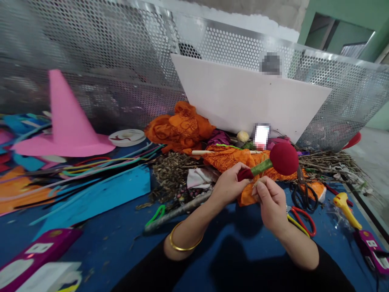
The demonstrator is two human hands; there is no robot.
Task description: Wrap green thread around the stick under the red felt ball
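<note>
No readable text, markings [39,248] on left purple box [58,245] blurred (bright screen [261,135] pixelated)

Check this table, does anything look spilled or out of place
Yes, dry plant bits are heaped in front of the bunched orange cloth, with crumbs scattered on the blue table; they look spilled, though perhaps left there on purpose.

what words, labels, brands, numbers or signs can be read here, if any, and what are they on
None can be read.
Lower-left purple device: pale markings, too blurred to read.
Right-hand purple device: pale markings, too small to read.
Bright screen: pixelated, nothing legible.
</note>
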